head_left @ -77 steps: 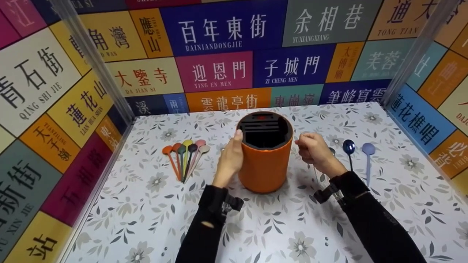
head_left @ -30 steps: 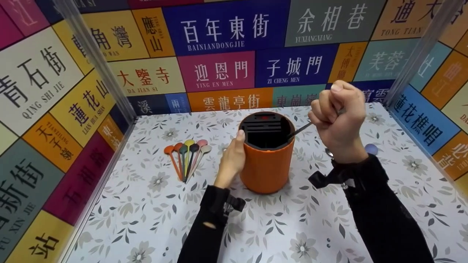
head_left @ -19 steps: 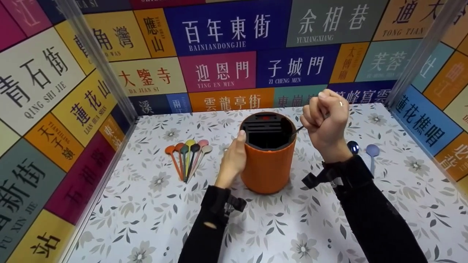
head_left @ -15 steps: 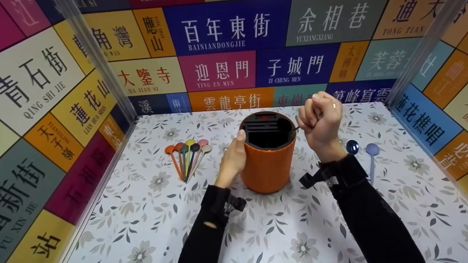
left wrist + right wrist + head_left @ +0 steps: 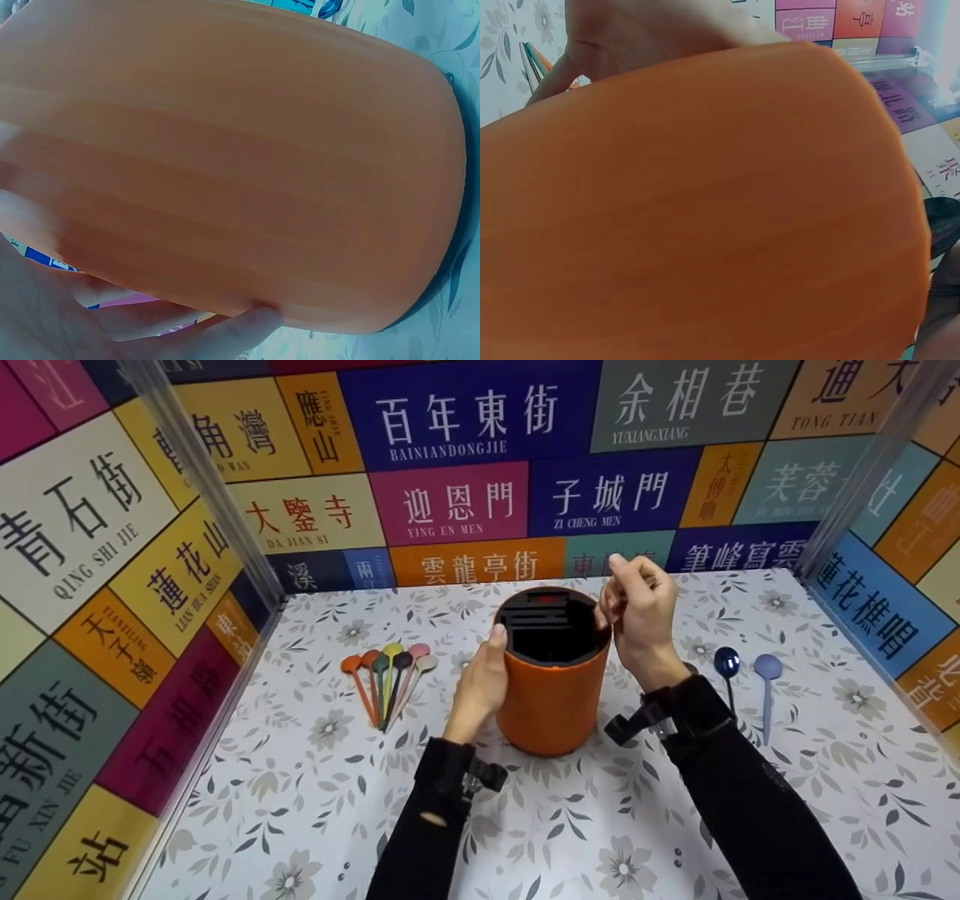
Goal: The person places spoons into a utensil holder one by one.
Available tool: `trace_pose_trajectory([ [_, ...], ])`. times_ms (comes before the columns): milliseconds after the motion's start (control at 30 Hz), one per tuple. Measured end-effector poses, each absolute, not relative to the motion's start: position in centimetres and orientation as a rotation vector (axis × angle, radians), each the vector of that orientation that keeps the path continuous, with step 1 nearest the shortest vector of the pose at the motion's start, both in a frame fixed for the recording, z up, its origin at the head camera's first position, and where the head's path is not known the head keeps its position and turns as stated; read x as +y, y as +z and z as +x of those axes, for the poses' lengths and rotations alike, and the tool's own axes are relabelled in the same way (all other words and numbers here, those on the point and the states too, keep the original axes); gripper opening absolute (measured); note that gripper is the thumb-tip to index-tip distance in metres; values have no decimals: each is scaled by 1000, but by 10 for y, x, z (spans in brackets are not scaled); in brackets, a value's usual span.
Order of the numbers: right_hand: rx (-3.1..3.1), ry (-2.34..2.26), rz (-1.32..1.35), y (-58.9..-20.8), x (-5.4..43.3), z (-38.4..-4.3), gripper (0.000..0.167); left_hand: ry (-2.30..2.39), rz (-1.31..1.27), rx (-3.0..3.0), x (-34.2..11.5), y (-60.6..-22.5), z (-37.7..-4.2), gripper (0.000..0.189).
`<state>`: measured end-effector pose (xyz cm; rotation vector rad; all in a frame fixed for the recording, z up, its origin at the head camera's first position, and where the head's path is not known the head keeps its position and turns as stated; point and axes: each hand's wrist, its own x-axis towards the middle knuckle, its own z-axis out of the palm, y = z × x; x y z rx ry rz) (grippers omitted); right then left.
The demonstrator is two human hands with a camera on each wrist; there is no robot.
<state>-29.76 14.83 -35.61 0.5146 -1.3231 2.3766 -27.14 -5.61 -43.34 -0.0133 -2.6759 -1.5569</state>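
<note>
An orange utensil holder (image 5: 551, 709) with a black slotted insert stands upright on the table in the head view. My left hand (image 5: 480, 679) grips its left side, thumb at the rim; fingers (image 5: 247, 326) lie along its wall in the left wrist view. Close by the right rim, my right hand (image 5: 645, 622) pinches a dark spoon. The spoon's bowl (image 5: 943, 217) shows just beyond the holder's top in the right wrist view, with my fingertips beside it. In the head view the spoon blends into the dark opening.
Several coloured spoons (image 5: 386, 682) lie fanned out to the left. On the right rest a shiny dark blue spoon (image 5: 727, 664) and a lavender spoon (image 5: 768, 667). Sign-covered panels (image 5: 450, 502) enclose the back and both sides of the floral table (image 5: 300, 810).
My right hand rose from low beside the holder with the dark spoon, then came left and down to the rim. Its fingers now sit at the opening. My left hand stays on the holder.
</note>
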Motion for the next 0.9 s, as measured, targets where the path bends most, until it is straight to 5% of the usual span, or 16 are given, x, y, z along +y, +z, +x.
trace_pose_trajectory([
  [467,-1933,2004,366,-369,153,-304,17,-1564,-15,-2675,-56,-433,-272,101],
  [900,-2089,2118,453,-378,175,-311,72,-1570,-9,-2658,-55,-432,-272,95],
])
